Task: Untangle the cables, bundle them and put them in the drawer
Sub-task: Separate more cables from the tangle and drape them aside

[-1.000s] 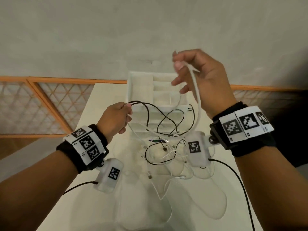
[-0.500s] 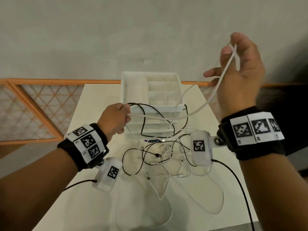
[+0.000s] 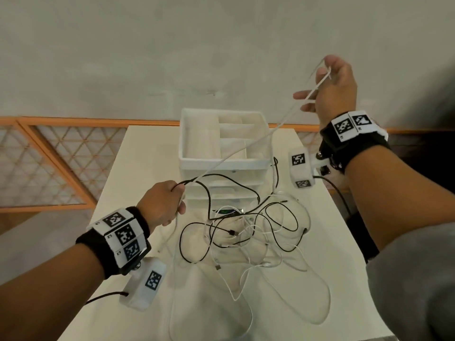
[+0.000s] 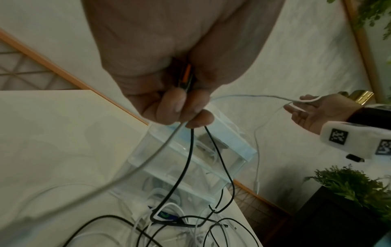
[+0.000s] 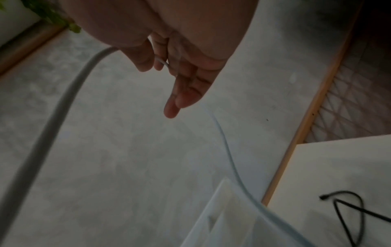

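The drawer unit [image 3: 222, 163] stands on the table [image 3: 152, 153] – its top tray holds nothing. The left hand [image 3: 161, 205] grips white and black cables; the right hand [image 3: 332, 89], raised, pinches one white cable [image 3: 248, 146] – the tangle [image 3: 246, 235] lies before the drawers.

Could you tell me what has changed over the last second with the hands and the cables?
The right hand, pinching the thin white cable, swung up and out to the right, drawing it into a long straight span over the white plastic drawer unit. The left hand stayed low, still gripping white and black cable strands. The tangle still lies on the white table.
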